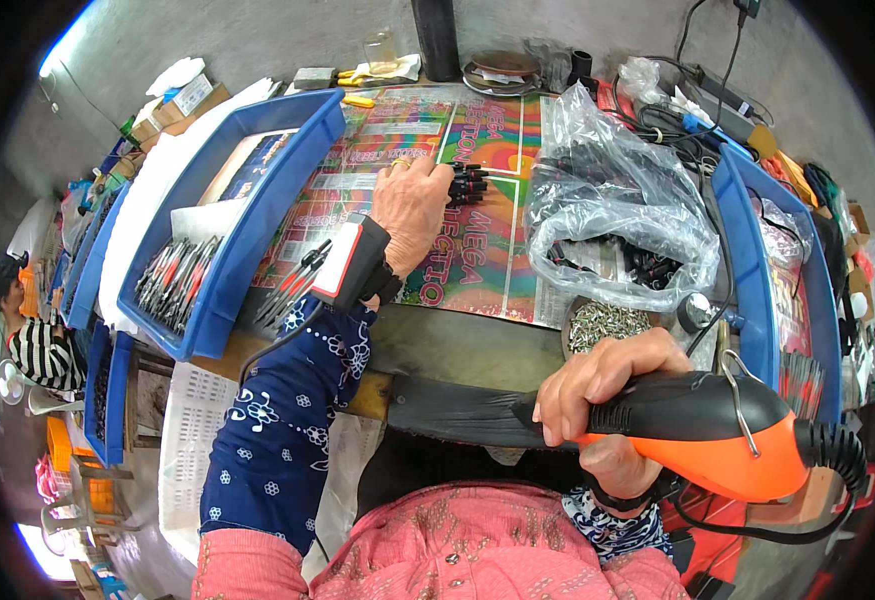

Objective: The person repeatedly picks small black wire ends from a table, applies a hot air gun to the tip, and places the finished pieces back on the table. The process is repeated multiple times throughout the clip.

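Head camera view: a worker's left hand [412,215] reaches over a brightly coloured printed sheet [505,265] toward a small cluster of slim black pieces [467,185], which lies on the sheet just beyond the knuckles. The left fingers are bent and close together; their tips are hidden, so whether they pinch anything cannot be told. The right hand [607,395] wraps its fingers over the narrowed front of a bulky orange-and-black corded power tool [697,420], thumb folded underneath, above the near edge of the bench. To judge by its size, the tool is stiff, smooth and fairly heavy toward the rear, where its cord may drag; the slimmer neck under the fingers looks the surest hold. The pieces appear light, rigid and apt to roll, best picked up singly around the middle between thumb and fingertip.
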`<state>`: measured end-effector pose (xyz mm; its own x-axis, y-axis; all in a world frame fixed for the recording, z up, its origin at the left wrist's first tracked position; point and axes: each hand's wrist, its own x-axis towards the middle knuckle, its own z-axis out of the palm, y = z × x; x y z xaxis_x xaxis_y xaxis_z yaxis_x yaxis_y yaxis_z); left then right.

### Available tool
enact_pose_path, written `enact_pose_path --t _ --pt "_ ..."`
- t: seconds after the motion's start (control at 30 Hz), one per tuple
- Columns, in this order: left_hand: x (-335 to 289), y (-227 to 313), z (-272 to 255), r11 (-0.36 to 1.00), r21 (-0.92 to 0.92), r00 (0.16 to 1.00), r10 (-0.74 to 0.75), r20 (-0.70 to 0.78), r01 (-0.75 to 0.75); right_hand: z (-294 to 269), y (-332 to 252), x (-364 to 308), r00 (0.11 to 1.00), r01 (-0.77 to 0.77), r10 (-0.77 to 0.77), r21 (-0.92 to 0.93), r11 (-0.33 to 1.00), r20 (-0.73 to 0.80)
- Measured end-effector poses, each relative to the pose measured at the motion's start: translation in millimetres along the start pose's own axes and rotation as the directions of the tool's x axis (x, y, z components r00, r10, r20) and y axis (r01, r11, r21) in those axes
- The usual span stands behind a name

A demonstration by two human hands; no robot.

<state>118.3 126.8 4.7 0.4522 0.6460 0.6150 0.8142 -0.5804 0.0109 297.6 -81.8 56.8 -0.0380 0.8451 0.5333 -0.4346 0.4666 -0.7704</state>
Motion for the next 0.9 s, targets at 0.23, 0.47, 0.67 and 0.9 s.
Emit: enact_pose_path --t 0.23,0.47,0.67,0.9 --pt "1 -4 2 0.999 -0.044 1.000 -0.025 -0.001 0.025 -2 -3 0 0.999 -0.031 0.032 -0.030 0.999 0.019" --pt "-2 -4 1 0.964 -0.155 0.976 -0.211 0.043 0.216 4 -4 -3 0.998 -0.060 0.060 -0.018 0.998 -0.010" --pt "-2 -6 -6 0.912 -0.329 0.964 -0.264 -0.017 0.244 3 -3 -1 0.997 -0.015 0.015 0.002 1.000 0.080" --pt "-14 28 -53 0.585 -0.781 0.948 -0.317 0.028 0.218 7 -4 -3 0.990 0.058 -0.060 0.017 0.998 0.129"
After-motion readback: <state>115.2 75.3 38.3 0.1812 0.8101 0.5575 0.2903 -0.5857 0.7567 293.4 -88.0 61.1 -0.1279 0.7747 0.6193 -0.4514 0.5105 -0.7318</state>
